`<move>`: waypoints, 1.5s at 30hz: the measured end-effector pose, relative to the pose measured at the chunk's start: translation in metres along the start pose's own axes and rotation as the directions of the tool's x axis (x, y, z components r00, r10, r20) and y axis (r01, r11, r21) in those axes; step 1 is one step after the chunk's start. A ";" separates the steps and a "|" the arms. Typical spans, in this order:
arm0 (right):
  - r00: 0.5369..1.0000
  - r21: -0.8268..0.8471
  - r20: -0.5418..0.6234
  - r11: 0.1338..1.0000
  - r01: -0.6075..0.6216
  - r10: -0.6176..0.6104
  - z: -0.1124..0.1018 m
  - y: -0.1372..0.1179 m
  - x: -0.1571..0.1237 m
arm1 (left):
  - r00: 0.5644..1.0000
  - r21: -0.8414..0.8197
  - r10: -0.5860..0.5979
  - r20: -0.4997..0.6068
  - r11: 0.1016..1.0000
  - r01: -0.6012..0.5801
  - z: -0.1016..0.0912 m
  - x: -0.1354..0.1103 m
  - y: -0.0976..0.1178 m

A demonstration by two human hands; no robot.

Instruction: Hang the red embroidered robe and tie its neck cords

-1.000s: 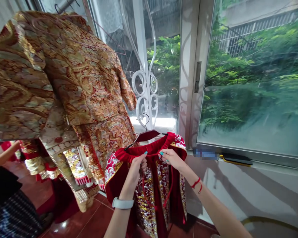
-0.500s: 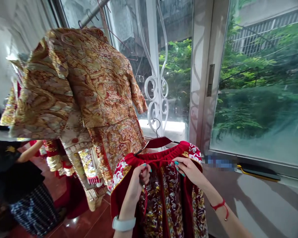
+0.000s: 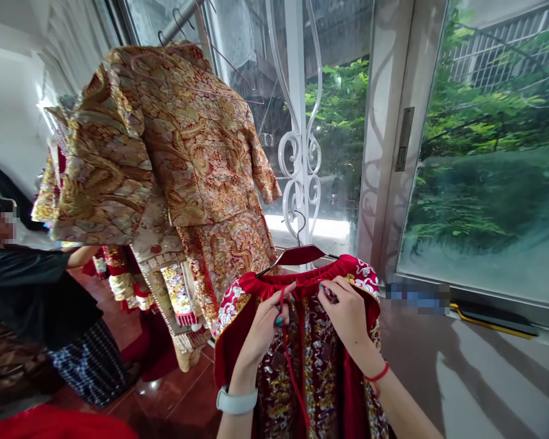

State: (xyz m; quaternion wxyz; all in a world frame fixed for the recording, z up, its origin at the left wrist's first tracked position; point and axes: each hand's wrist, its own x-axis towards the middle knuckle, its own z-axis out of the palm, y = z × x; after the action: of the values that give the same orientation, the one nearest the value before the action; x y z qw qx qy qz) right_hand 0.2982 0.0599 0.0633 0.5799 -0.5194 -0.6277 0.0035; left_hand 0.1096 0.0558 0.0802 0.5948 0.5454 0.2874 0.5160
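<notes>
A dark red garment [image 3: 297, 366] with gold and silver embroidery hangs on a dark hanger [image 3: 299, 254] in front of me. Its gathered red neckline carries a thin red drawstring [image 3: 289, 360], whose loose end drops down the front. My left hand [image 3: 266, 326] is closed at the left of the neckline, the drawstring running over its fingers. Close beside it, my right hand [image 3: 345, 310] pinches at the neckline's right part, apparently on the same drawstring; its fingertips partly hide the hold.
Gold brocade jackets [image 3: 201, 140] hang on a rail [image 3: 180, 21] at left. Behind the hanger stands a white scrolled window grille [image 3: 297, 116]. A person in dark clothes [image 3: 41, 292] is at far left. Red fabric [image 3: 55, 424] shows at bottom left.
My hands have come closer together at the neckline. The drawstring was stretched between them and now hangs in a longer length from my left hand. The view has shifted left.
</notes>
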 end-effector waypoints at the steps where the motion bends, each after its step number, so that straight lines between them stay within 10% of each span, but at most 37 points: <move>1: 0.999 -0.012 -0.052 1.000 0.012 -0.012 0.006 0.000 -0.001 | 1.000 0.018 0.009 0.020 1.000 -0.009 -0.001 0.001 -0.001; 10: 0.956 0.248 -0.293 0.964 0.096 -0.020 0.041 0.007 0.016 | 0.989 0.168 0.053 0.140 0.983 -0.077 -0.013 0.018 -0.013; 14: 0.991 0.524 0.130 0.850 -0.052 -0.020 0.035 0.015 0.036 | 0.990 0.389 0.129 0.061 0.910 -0.142 -0.006 0.029 -0.018; 17: 0.873 0.561 0.460 0.815 -0.143 -0.164 0.021 0.013 0.053 | 0.983 0.670 0.174 0.059 0.723 -0.168 0.003 0.030 -0.012; 22: 0.732 0.544 0.626 0.823 -0.162 -0.270 0.004 -0.004 0.071 | 0.992 0.951 0.104 0.073 0.293 -0.100 0.014 0.023 0.004; 26: 0.671 0.545 0.675 0.820 -0.175 -0.305 0.005 -0.007 0.071 | 0.985 0.974 0.154 0.080 0.198 -0.110 0.018 0.020 0.003; 33: 0.745 0.537 0.612 0.831 -0.144 -0.266 0.010 0.002 0.053 | 0.881 0.854 0.458 0.115 0.407 -0.323 0.008 0.021 -0.016; 39: 0.896 0.413 0.378 0.908 0.063 -0.234 0.010 -0.016 0.033 | 0.756 0.905 0.616 0.222 0.158 -0.395 0.001 0.025 -0.012; 45: 0.918 0.159 0.154 0.926 0.343 -0.366 0.004 -0.017 0.029 | 0.738 0.879 0.490 0.464 -0.149 -0.454 -0.013 0.026 0.013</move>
State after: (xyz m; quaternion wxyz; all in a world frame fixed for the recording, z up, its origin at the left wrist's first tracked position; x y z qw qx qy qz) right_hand 0.2908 0.0736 0.0933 0.5440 -0.3559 -0.7598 -0.0142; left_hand 0.1020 0.0832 0.0953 -0.1658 0.8487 0.3418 0.3678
